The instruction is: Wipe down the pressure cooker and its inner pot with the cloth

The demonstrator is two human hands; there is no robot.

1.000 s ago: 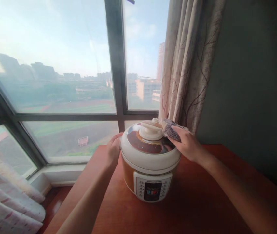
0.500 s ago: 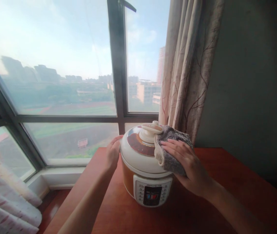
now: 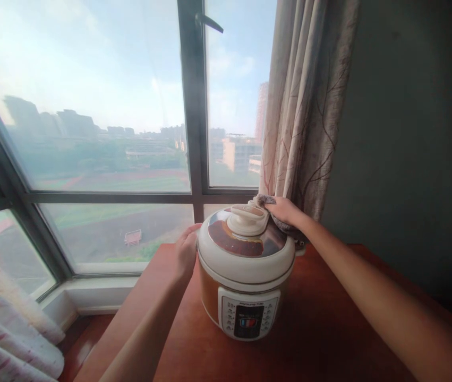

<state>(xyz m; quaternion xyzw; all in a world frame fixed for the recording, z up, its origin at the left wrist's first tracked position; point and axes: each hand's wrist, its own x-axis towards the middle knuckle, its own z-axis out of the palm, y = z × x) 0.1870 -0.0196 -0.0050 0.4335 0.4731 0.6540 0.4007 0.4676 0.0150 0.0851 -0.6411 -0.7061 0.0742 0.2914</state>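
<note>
An electric pressure cooker (image 3: 245, 286) with a white lid, brown sides and a front control panel stands upright on the wooden table. My left hand (image 3: 188, 248) grips its left side, where a handle is mostly covered by my fingers. At the back right of the lid, my right hand (image 3: 283, 208) is closed on a grey cloth (image 3: 287, 225). The cloth rests against the lid's rear edge, behind the lid knob (image 3: 247, 217). Part of the cloth is hidden behind my wrist and the lid.
The reddish-brown table (image 3: 329, 329) stands before a large window (image 3: 110, 196) with dark frames. A patterned curtain (image 3: 301, 106) hangs behind the cooker to the right, beside a dark wall (image 3: 401, 132). Another curtain (image 3: 6, 323) drapes at lower left.
My right hand has moved with the cloth from the lid's right front to its back, baring the right side of the lid. My left hand stays at the cooker's side.
</note>
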